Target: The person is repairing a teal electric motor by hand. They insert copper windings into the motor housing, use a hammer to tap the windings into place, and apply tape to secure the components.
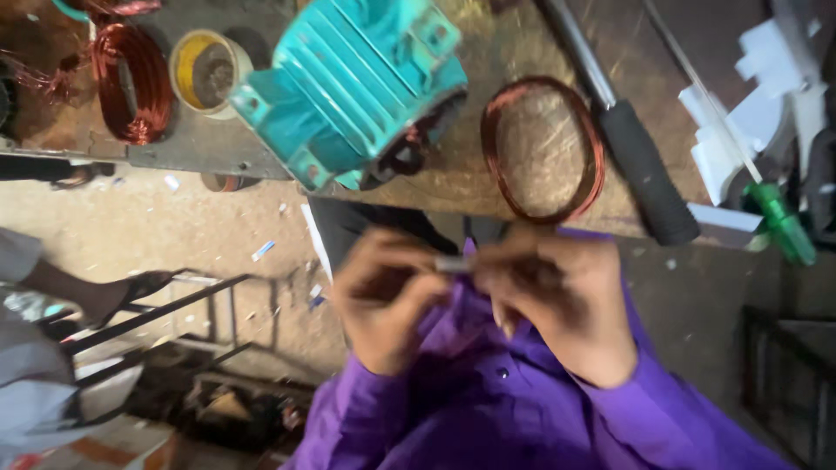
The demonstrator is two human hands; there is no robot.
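Pinching a small pale strip (453, 263) between left hand (383, 300) and right hand (557, 305), both grips closed, below teal motor housing (348, 83).

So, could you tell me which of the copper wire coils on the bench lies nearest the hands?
The thin single-loop coil, lying flat just above the right hand, beside the black-handled tool. The thicker bundled coil sits far off at the bench's left end.

Counted on the table (540, 26): two copper wire coils (542, 148) (131, 83), one teal ribbed motor housing (348, 83), one yellow-lined round tin (207, 71), one black-handled metal tool (640, 170), one green-handled screwdriver (779, 222), several white plastic pieces (758, 113).
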